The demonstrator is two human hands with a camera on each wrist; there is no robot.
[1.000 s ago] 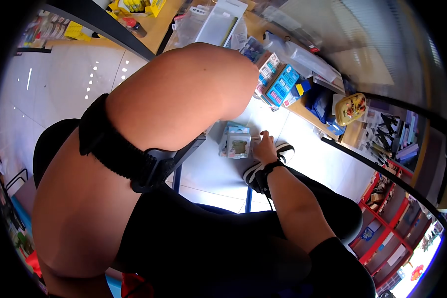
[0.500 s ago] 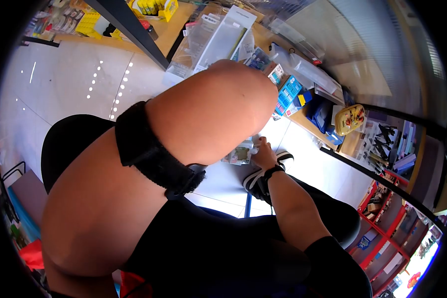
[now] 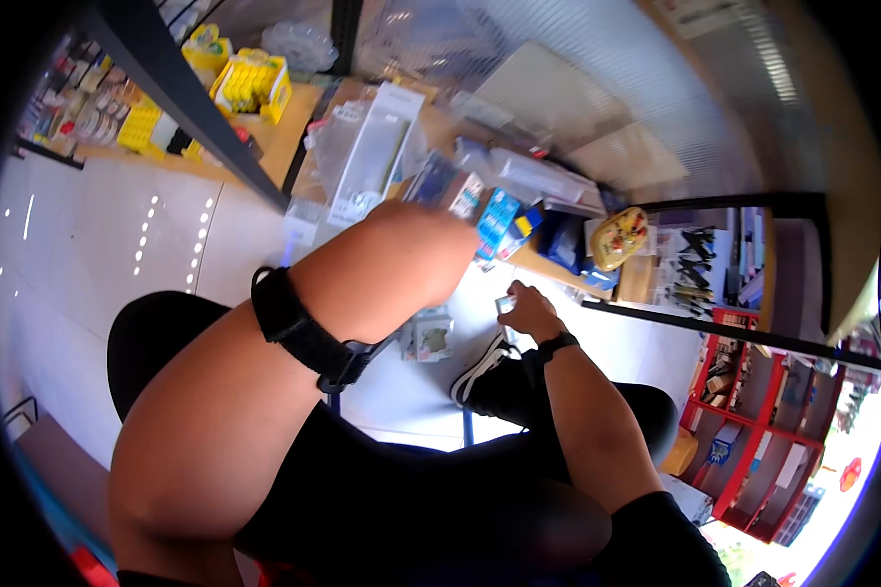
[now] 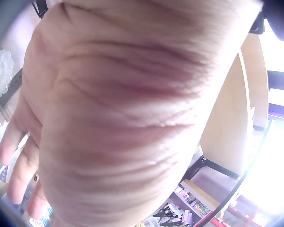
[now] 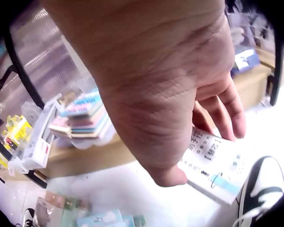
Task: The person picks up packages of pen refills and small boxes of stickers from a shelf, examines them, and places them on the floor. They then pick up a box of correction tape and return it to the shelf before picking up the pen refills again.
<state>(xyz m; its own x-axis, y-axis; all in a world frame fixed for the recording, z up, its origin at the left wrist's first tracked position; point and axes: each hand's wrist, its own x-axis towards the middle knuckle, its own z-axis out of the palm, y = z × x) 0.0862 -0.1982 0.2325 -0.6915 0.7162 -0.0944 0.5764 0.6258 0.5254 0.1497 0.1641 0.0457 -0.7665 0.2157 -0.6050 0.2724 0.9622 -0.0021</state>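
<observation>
My right hand [image 3: 535,313] pinches a flat white box [image 5: 217,165] between thumb and fingers, above the floor beside the shoe. Black printed characters and a small pale-blue drawing mark the box's face. My left hand [image 4: 109,109] reaches over the goods on the low shelf, its fingers [image 4: 22,172] hanging loosely with nothing seen in them. In the head view the left forearm hides those fingers. Nearest to that hand are a blue patterned box [image 3: 497,223] and other small boxed goods. Several packages [image 3: 429,335] lie on the floor between the two arms.
A wooden shelf [image 3: 538,262] runs across the front, holding a long white box [image 3: 370,157] and a yellow tin-like case [image 3: 620,238]. A black post [image 3: 181,93] slants at the left. A red rack [image 3: 754,440] stands at the right. The shoe [image 5: 267,189] is close by.
The head view has shifted, so the shelf shows lower and farther left. My right hand has moved away from the floor packages with the white box. The left hand stays over the shelf.
</observation>
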